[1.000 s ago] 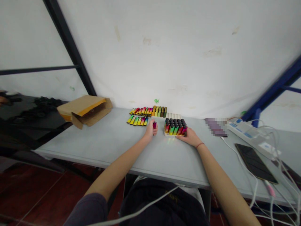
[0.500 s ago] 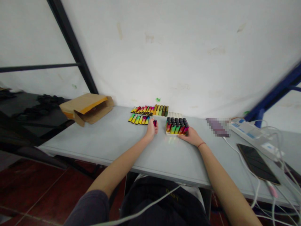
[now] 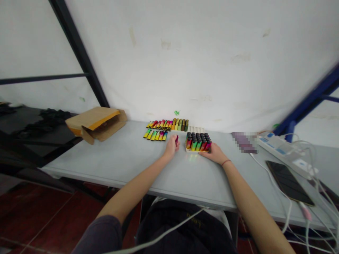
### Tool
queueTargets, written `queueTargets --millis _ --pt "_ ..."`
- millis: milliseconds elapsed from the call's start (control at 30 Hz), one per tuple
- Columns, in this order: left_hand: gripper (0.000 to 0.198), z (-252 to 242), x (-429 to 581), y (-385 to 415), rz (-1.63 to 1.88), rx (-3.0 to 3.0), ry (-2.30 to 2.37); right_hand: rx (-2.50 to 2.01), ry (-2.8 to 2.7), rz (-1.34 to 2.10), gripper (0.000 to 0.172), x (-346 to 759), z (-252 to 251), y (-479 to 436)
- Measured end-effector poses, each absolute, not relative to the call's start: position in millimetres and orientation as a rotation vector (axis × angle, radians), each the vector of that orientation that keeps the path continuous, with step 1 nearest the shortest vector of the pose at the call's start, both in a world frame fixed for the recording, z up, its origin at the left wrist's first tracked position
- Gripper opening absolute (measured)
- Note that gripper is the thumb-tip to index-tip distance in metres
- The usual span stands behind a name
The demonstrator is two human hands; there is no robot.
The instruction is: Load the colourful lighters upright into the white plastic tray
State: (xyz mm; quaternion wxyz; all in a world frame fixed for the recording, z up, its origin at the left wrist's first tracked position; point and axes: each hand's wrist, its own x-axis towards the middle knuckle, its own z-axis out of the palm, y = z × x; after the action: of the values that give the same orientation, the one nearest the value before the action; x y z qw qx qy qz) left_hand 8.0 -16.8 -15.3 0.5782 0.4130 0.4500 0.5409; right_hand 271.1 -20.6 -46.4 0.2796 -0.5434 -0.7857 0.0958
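Our left hand (image 3: 173,144) has its fingers curled around one lighter (image 3: 177,138), just left of the tray (image 3: 191,151); a loose grip could drop it on the bench (image 3: 119,158). Our right hand (image 3: 215,154) grips the tray's near right corner; a hard push there could topple the lighters (image 3: 198,141) packed upright inside. Far left, a carton (image 3: 95,118) gapes; its shadowed inside is too dark to read.
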Motion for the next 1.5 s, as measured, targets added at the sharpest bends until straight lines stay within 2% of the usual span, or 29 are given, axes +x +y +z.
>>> queueTargets --millis 100,167,433,600,800,900,967,1100,1267,1500 --pt "0.014 -14.8 9.8 -24.8 1.396 1.335 1.062 -1.451 -2.106 0.269 0.045 270.6 -46.1 -21.0" --pt "0.011 -11.6 9.3 -30.2 1.481 1.539 1.056 -1.438 -2.119 0.276 0.045 270.5 -45.8 -20.9" --pt "0.018 -14.8 12.0 -33.5 1.386 1.635 0.911 -1.418 -2.134 0.258 0.045 270.7 -46.3 -19.4" --pt "0.016 -24.2 12.7 -31.0 1.308 1.782 0.953 -1.412 -2.131 0.269 0.043 270.7 -47.0 -18.7" --pt "0.025 -27.0 11.2 -31.2 1.299 1.851 1.015 -1.427 -2.125 0.263 0.046 269.3 -46.1 -20.2" --pt "0.020 -25.4 11.7 -32.5 1.302 1.855 0.997 -1.450 -2.122 0.252 0.047 267.3 -44.4 -20.5" --pt "0.018 -22.6 12.3 -30.7 1.350 1.827 1.012 -1.462 -2.100 0.274 0.052 266.4 -42.5 -19.8" --pt "0.015 -16.7 15.0 -14.7 1.417 1.755 1.050 -1.436 -2.031 0.357 0.075 271.9 -37.3 -19.2" --pt "0.027 -17.3 34.8 18.0 1.191 2.010 1.086 -1.543 -1.941 0.435 0.079 302.0 -32.0 -29.1" --pt "0.057 -26.0 87.1 40.9 0.545 2.607 1.417 -1.733 -1.721 0.386 0.077 348.9 -28.3 -41.7"
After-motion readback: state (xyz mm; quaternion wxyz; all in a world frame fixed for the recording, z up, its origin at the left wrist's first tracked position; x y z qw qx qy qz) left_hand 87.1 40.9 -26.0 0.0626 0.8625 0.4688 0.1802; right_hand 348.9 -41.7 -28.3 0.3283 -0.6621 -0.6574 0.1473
